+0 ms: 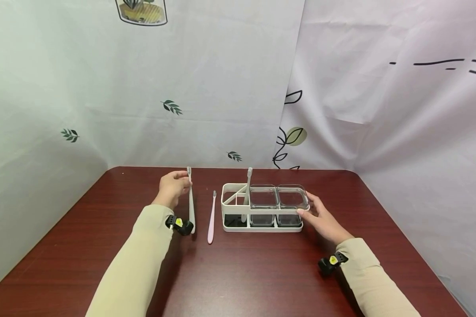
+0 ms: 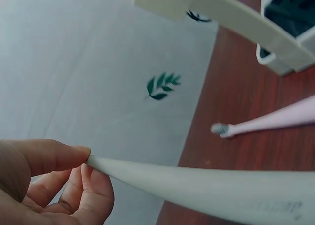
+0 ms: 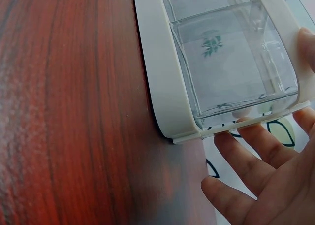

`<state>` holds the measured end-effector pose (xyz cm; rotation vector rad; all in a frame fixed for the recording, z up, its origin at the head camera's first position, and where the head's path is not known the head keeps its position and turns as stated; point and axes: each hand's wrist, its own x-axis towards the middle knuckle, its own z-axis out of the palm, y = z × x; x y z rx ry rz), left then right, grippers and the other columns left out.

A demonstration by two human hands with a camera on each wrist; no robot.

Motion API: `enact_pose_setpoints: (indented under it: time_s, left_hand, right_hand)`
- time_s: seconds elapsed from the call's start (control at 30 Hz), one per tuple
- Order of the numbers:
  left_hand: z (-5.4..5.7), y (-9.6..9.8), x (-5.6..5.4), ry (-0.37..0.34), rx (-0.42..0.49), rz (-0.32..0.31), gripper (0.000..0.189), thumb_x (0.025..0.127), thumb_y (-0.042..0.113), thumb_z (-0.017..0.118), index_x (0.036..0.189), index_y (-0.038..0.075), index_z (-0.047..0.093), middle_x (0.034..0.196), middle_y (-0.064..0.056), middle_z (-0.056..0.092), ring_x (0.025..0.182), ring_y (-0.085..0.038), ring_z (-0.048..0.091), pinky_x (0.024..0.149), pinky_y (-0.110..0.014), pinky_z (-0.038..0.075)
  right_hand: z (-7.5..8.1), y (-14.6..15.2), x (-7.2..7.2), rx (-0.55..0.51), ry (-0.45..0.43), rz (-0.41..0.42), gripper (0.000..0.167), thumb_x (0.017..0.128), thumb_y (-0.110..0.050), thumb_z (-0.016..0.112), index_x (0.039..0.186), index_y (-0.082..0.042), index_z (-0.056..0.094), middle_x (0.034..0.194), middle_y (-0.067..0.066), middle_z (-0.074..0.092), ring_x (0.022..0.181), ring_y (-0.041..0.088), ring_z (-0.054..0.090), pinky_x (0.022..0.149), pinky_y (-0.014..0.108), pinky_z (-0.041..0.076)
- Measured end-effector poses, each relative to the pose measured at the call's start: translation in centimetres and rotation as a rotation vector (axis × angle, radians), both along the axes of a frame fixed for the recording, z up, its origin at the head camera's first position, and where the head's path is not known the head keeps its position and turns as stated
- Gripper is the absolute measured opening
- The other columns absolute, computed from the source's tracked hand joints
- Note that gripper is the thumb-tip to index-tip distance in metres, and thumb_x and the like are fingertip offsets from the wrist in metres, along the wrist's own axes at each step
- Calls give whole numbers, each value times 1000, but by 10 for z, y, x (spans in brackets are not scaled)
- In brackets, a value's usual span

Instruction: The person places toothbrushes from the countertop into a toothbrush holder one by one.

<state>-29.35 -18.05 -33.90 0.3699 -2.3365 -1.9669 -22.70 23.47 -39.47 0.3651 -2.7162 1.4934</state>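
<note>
My left hand [image 1: 172,188] pinches a white toothbrush [image 1: 191,209] near its head end, between thumb and fingers. Its thick handle slants down toward the table, and the left wrist view shows the handle [image 2: 206,185] close up. Beside it on the table lies a pink toothbrush [image 1: 211,224]. A white toothbrush holder [image 1: 269,211] stands to the right, with another toothbrush [image 1: 248,178] upright in its left part and two clear cups [image 1: 263,199] in the other slots. My right hand [image 1: 321,220] grips the holder's right end, thumb on the upper rim and fingers against the side.
Everything rests on a dark red wooden table [image 1: 238,273]. A white patterned cloth [image 1: 222,88] hangs along the back and sides of the table. Each wrist wears a black strap with a small camera [image 1: 184,226].
</note>
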Motion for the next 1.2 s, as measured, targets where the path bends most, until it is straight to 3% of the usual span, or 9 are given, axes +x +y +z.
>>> enact_pose_setpoints:
  time_s: [0.2,0.3,0.47,0.7,0.93,1.2]
  left_hand:
    - [7,4,9,32,71,17,45,91,-6,55,135,-2,51,97,-2,61,79,-7,62,77,-26,53]
    - [11,6,13,43,99,21,45,91,-6,56,135,-1,50,93,2,59,81,-7,63,78,-26,53]
    - [17,11,20,72,152,17,47,89,-6,59,135,-1,50,98,-1,59,84,-8,63,76,-23,53]
    - [27,19,32,108,214,5,48,90,-4,60,136,1,50,107,-6,58,85,-6,60,85,-27,53]
    - [36,26,41,135,310,-6,49,90,-5,59,137,-1,47,97,1,56,89,-9,61,79,-22,53]
    - [41,37,45,177,397,20,49,91,-7,57,138,0,46,97,1,52,85,-8,58,78,-22,53]
  right_hand:
    - [-1,0,-1,5,-4,-1,72,97,-28,58,153,-9,17,135,22,44,120,37,50,93,48,46]
    - [-1,0,-1,1,1,-1,72,97,-27,59,152,-8,17,135,22,45,120,37,50,93,48,45]
    - [-1,0,0,10,10,1,71,97,-28,58,152,-8,18,134,22,45,120,37,50,94,47,45]
    - [-1,1,-1,17,-6,-3,72,97,-33,57,152,-11,17,136,21,43,121,36,48,95,47,44]
    - [1,1,0,16,-6,-2,72,97,-33,58,153,-11,17,136,22,43,122,38,47,96,50,43]
    - [-1,2,-1,21,-9,0,73,97,-34,57,152,-11,17,137,22,42,124,39,46,98,52,42]
